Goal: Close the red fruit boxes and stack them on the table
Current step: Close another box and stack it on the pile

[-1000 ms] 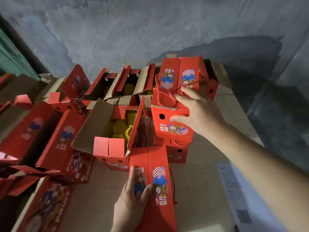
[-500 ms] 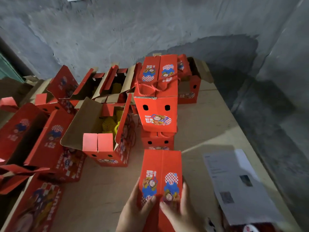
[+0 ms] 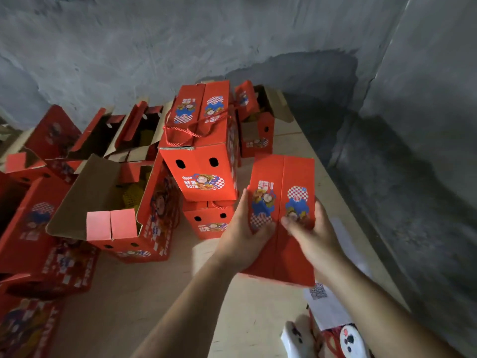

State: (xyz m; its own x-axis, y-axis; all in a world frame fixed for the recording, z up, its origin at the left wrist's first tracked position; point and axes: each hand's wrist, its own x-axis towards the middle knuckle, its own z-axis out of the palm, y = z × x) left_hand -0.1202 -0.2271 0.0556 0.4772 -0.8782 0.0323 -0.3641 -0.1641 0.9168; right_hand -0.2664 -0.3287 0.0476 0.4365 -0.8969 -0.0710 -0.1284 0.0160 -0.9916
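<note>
A closed red fruit box (image 3: pixel 282 182) hangs above the table, right of centre, held between both hands. My left hand (image 3: pixel 245 233) grips its left side with the thumb on the printed lid. My right hand (image 3: pixel 313 236) grips the right side, thumb on the lid too. To the left stands a stack of two closed red boxes, the top one (image 3: pixel 204 161) with a red rope handle, the bottom one (image 3: pixel 209 220) half hidden beneath it.
Several open red boxes (image 3: pixel 121 210) with yellow netted fruit crowd the left half of the wooden table (image 3: pixel 160 293). Another open box (image 3: pixel 258 125) stands at the back by the grey wall. White papers (image 3: pixel 325 303) and a white object (image 3: pixel 348 339) lie at the right front.
The closed box has been lifted off the table and carried up and to the right, now beside the stack. Both hands went with it. The view has swung right.
</note>
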